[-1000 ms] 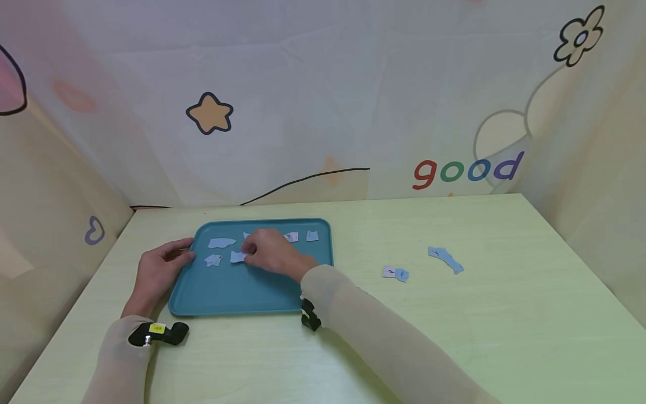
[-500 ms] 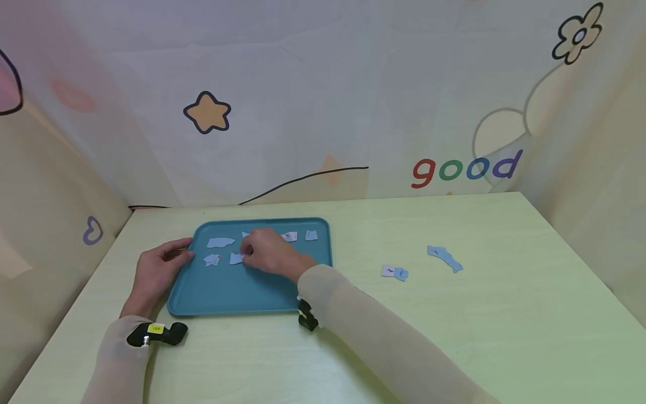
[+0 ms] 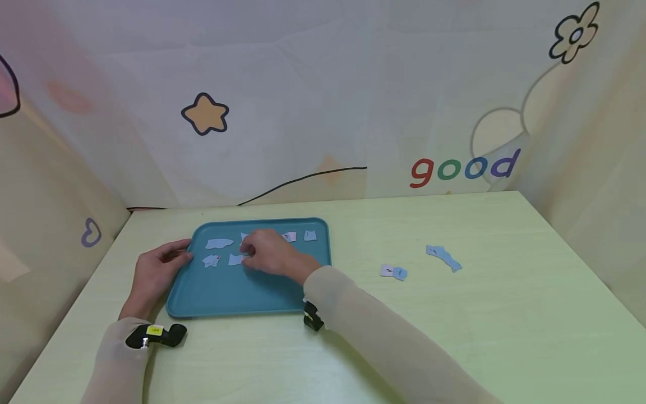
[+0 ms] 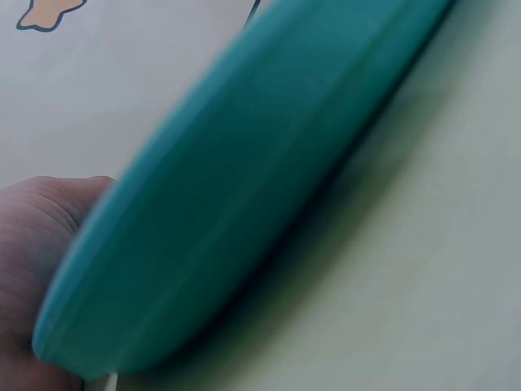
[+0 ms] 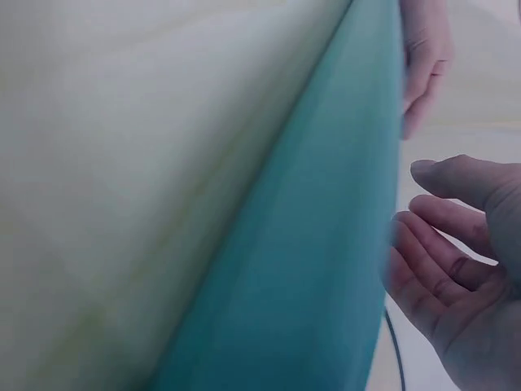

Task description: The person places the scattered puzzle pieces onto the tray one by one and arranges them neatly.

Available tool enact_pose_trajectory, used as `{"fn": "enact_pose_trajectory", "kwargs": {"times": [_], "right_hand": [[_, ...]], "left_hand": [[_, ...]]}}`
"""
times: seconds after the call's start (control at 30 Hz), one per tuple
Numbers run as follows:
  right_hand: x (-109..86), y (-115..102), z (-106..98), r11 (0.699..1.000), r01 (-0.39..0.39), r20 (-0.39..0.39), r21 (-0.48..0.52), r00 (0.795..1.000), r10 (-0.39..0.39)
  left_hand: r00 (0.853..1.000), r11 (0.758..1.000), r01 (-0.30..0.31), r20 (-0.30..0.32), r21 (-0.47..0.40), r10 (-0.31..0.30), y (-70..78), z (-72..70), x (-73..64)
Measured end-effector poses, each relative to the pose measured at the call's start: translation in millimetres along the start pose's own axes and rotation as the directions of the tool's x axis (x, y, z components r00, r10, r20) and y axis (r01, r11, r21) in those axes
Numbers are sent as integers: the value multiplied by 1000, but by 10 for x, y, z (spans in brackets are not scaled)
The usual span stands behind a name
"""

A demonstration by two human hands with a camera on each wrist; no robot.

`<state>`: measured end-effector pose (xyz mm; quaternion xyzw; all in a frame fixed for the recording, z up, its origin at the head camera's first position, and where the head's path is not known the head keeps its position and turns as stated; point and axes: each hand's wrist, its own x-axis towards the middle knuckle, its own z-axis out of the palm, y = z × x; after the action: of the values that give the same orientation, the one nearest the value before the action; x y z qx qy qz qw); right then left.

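Observation:
A teal tray (image 3: 237, 303) lies on the table, with several pale blue cut paper pieces in two rows. My left hand (image 3: 153, 275) rests against its left rim, thumb and fingers touching the edge. Over the tray, my right hand (image 3: 272, 252) hovers with its fingertips near a small blue piece (image 3: 235, 260). In the right wrist view my right hand (image 5: 464, 244) shows loosely bent fingers, a gap between thumb and index, and nothing held. The hand hides part of the back row. A long piece (image 3: 219, 243) and a jagged piece (image 3: 211, 261) lie at the tray's left.
Right of the tray, a two-part paper piece (image 3: 393, 272) and a longer curved blue piece (image 3: 444, 258) lie on the pale wooden table (image 3: 479, 331). More pieces, including a small square one (image 3: 310, 235), sit at the tray's back right. A printed curtain (image 3: 303, 101) stands behind.
My right thumb and index have parted slightly from the small blue piece, which now lies on the tray. My left hand stays at the rim. The head view has shifted a little.

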<state>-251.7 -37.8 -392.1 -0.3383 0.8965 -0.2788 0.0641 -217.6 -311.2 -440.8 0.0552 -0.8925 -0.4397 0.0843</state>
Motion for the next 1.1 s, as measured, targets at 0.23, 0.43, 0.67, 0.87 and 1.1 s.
{"fn": "enact_pose_trajectory", "kwargs": {"times": [0.23,0.43,0.67,0.87,1.1], "right_hand": [[-214,30,-144,998,0,-43,70,999,3],[-467,133,-334,989,3,-77,151,997,9],[-817,387,-583,975,19,-148,220,989,14],[-1106,614,-799,961,12,-199,278,979,45],[-1418,890,-1012,975,-21,-220,222,973,71]], "left_hand": [[1000,1000,7,5,-8,-7,8,13,5],[1000,1000,7,0,-4,-7,7,21,11],[1000,1000,0,4,-4,0,12,37,16],[1000,1000,7,7,16,-7,-10,-1,32],[1000,1000,21,6,12,-22,19,-4,3]]}}
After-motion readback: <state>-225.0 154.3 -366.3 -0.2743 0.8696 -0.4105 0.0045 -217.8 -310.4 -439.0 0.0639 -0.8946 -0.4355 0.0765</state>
